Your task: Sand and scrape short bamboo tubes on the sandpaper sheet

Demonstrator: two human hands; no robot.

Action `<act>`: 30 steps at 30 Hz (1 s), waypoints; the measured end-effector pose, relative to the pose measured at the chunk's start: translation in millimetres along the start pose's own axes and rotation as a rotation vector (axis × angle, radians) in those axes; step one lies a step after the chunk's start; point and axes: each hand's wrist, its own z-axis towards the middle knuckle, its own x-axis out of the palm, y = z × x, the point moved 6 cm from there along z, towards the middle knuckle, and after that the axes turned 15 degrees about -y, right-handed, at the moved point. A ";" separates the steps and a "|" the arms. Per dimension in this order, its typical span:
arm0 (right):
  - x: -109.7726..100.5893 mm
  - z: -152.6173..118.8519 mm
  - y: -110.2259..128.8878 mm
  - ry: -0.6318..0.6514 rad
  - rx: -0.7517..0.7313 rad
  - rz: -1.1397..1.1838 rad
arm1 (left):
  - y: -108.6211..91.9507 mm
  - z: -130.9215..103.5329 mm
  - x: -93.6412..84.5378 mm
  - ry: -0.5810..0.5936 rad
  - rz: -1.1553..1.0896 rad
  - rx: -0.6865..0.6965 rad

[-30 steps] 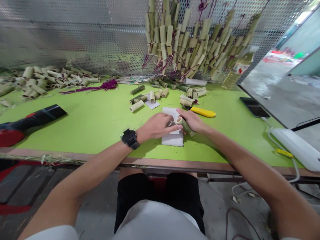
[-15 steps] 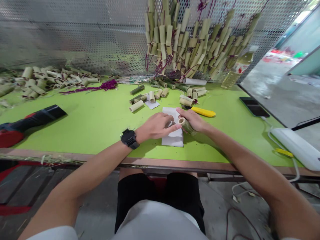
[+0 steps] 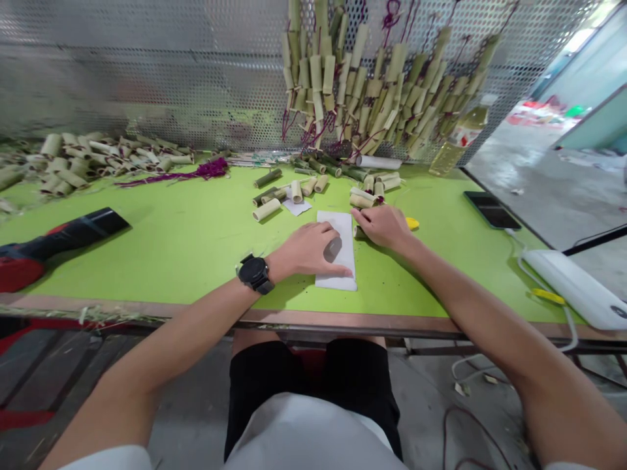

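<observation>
My left hand (image 3: 316, 249) rests flat on a white sheet of paper (image 3: 337, 282), its thumb and fingers apart. A dark grey patch shows on the sheet beside the fingers. Just right of the sheet, my right hand (image 3: 385, 225) is closed over a short bamboo tube (image 3: 359, 232); only the tube's end shows, and it lies low at the table. Partly hidden behind the right hand is a yellow utility knife (image 3: 412, 223). Several cut bamboo tubes (image 3: 267, 210) lie beyond the sheet, some by a small scrap of paper (image 3: 298, 207).
At left lie a red and black power tool (image 3: 63, 235), a heap of bamboo pieces (image 3: 73, 163) and purple string (image 3: 210, 168). Strung bamboo hangs on the perforated metal panel (image 3: 171, 78). Rightward are a bottle (image 3: 455, 143), a phone (image 3: 490, 210) and a white power strip (image 3: 573, 287) with cable.
My right hand has moved the bamboo tube off the sheet, away from my left hand and down beside the knife. My left hand has stayed on the sheet.
</observation>
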 end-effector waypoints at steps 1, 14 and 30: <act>1.1 0.1 0.4 -0.014 -0.004 -0.002 | -0.2 -0.2 -0.4 0.001 0.001 -0.001; -0.8 -11.1 17.4 -0.119 -0.049 -0.102 | 0.2 -0.8 0.1 0.023 0.025 -0.007; 3.2 -9.9 26.4 -0.178 -0.031 -0.106 | 0.9 -0.8 2.8 -0.006 0.031 0.004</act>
